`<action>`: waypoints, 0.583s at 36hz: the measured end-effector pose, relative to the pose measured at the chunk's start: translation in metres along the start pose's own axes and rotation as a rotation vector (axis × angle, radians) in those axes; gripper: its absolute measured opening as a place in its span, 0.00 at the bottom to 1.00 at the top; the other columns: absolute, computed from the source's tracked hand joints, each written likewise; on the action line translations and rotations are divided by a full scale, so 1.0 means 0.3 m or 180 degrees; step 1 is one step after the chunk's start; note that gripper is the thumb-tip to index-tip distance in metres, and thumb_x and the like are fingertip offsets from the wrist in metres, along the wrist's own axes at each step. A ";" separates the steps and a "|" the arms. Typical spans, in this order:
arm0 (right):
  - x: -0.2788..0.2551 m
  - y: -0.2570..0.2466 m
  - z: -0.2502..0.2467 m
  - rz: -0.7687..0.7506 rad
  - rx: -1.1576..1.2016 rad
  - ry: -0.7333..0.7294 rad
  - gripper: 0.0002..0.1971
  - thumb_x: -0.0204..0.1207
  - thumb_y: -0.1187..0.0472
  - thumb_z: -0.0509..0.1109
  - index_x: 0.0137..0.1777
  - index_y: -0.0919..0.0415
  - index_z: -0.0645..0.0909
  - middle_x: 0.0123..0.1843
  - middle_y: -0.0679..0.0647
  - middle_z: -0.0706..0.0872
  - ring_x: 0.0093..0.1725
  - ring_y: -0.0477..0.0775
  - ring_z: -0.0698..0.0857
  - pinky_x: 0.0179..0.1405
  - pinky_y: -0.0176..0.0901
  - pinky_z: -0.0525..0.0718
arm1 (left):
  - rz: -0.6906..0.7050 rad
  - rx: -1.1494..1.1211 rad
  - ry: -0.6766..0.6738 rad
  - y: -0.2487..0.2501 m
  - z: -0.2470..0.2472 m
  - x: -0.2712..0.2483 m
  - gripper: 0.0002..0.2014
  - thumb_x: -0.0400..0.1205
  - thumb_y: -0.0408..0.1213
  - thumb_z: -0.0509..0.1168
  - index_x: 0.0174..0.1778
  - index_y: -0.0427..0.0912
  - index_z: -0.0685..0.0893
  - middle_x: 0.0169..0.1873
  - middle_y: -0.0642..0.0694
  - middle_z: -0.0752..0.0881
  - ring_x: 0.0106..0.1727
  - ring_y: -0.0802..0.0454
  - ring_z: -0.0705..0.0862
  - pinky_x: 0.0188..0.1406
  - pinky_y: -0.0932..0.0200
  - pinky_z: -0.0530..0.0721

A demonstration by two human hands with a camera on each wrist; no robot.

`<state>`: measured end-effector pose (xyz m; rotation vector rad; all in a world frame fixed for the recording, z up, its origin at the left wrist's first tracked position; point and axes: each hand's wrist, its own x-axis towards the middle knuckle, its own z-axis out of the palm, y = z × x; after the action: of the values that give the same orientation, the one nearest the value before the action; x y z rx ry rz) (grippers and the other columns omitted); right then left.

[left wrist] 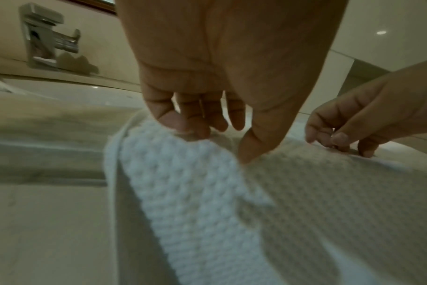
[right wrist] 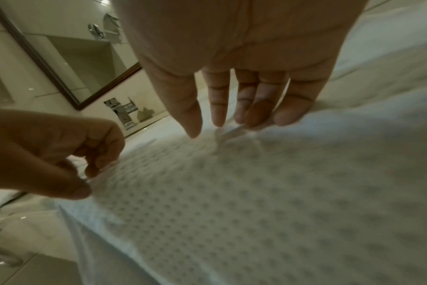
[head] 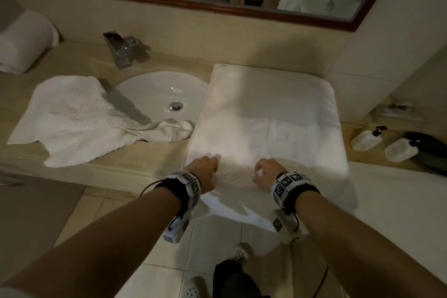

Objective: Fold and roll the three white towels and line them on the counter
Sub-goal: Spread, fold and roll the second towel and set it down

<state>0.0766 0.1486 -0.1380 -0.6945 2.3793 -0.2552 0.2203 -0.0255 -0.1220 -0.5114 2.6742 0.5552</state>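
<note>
Both hands work the near end of a white waffle towel [head: 266,109] spread flat on the tabletop [head: 150,152] ahead of the fingers. The left hand [head: 204,172] pinches its edge; the right hand [head: 267,173] rests curled fingertips [right wrist: 287,115] on it. A crumpled towel [head: 72,118] lies left, a rolled towel [head: 23,42] farther left

The rolled towel [head: 23,41] at ten o'clock is cut by the head view's left edge, and both wrist views blur the waffle towel [left wrist: 207,192] underhand.
</note>
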 end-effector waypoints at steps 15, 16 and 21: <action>-0.255 0.561 -0.177 0.2276 0.0503 0.0721 0.31 0.77 0.50 0.69 0.75 0.64 0.66 0.75 0.64 0.70 0.72 0.65 0.72 0.71 0.54 0.73 | 0.0990 0.0604 -0.0690 0.417 0.065 0.149 0.33 0.79 0.52 0.65 0.79 0.69 0.58 0.84 0.58 0.47 0.84 0.43 0.46 0.75 0.28 0.61; -0.261 0.591 -0.174 0.2231 0.0751 0.0617 0.34 0.76 0.49 0.71 0.76 0.64 0.65 0.75 0.64 0.70 0.73 0.65 0.73 0.70 0.53 0.74 | 0.0964 0.0707 -0.0808 0.439 0.081 0.151 0.34 0.79 0.54 0.64 0.79 0.70 0.55 0.84 0.59 0.44 0.84 0.42 0.43 0.74 0.26 0.58; -0.285 0.634 -0.176 0.1885 0.1547 0.0489 0.21 0.74 0.58 0.74 0.67 0.63 0.80 0.67 0.61 0.82 0.61 0.59 0.80 0.58 0.42 0.76 | 0.0836 0.1005 -0.0867 0.482 0.114 0.156 0.35 0.79 0.60 0.62 0.78 0.75 0.50 0.83 0.60 0.39 0.83 0.37 0.40 0.71 0.20 0.57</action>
<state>0.0205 0.3552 -0.1175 0.2625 2.4042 -0.6097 0.1291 0.1007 -0.1262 0.0058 2.5097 0.2396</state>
